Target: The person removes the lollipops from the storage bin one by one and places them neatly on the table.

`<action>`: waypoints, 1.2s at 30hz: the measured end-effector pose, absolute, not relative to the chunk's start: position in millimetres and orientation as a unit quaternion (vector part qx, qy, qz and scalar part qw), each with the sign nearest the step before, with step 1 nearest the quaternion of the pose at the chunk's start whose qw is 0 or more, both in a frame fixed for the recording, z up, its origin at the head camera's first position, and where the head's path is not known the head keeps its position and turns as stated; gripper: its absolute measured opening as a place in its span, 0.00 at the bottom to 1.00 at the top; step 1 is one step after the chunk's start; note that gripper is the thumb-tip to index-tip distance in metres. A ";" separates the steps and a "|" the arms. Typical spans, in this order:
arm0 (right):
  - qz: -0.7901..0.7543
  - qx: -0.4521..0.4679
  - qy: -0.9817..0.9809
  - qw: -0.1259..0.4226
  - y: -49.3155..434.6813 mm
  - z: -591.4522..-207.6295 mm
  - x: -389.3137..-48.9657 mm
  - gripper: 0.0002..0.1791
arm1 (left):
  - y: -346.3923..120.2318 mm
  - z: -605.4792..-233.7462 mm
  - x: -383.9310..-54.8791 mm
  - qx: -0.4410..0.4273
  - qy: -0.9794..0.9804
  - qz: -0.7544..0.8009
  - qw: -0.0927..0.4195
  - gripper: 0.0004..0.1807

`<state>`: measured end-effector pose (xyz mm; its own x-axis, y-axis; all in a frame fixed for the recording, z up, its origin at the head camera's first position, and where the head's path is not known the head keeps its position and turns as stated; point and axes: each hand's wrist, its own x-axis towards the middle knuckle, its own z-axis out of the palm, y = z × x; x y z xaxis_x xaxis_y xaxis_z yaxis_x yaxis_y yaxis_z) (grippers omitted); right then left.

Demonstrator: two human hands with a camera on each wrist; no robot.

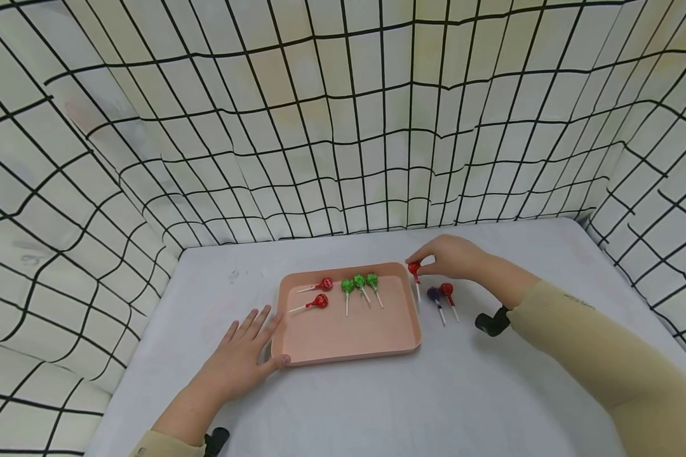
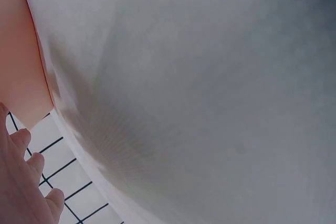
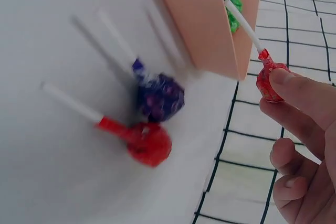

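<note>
Between thumb and index finger my right hand (image 1: 451, 257) pinches a red lollipop (image 3: 271, 83) by its wrapped head, its white stick pointing away. This hand is just off the right edge of the pink tray (image 1: 349, 333). My left hand (image 1: 242, 355) lies with fingers spread, touching the tray's left side; the left wrist view catches only some of its fingers (image 2: 37, 166). Inside the tray are two red lollipops (image 1: 320, 301) on the left and three green lollipops (image 1: 359, 280) near the middle. A purple lollipop (image 3: 160, 98) and another red lollipop (image 3: 150, 144) lie side by side right of the tray.
A white cloth (image 1: 343, 406) covers the table. Behind it and at both sides rise white walls with a black grid (image 1: 383, 139). A dark wrist device (image 1: 493, 322) sits under the right wrist, close to the loose lollipops.
</note>
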<state>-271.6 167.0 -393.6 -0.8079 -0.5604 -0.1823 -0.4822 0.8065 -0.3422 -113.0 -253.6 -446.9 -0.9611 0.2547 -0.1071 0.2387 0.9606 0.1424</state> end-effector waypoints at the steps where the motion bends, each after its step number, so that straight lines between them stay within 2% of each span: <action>1: -0.143 -0.273 0.941 0.138 171.7 -393.5 -271.0 0.20 | -253.8 -446.8 -113.1 0.125 0.988 0.063 0.063 0.49; 8: -0.142 -0.255 0.948 0.128 207.1 -399.2 -265.1 0.20 | -256.1 -446.6 -114.0 0.129 0.988 0.061 0.061 0.49; 17: -0.144 -0.229 0.952 0.143 244.2 -404.5 -255.5 0.19 | -256.9 -448.0 -113.7 0.130 0.988 0.063 0.061 0.49; 36: -0.167 -0.214 0.940 0.205 249.5 -432.0 -263.0 0.17 | -254.5 -447.3 -113.5 0.122 0.988 0.063 0.064 0.49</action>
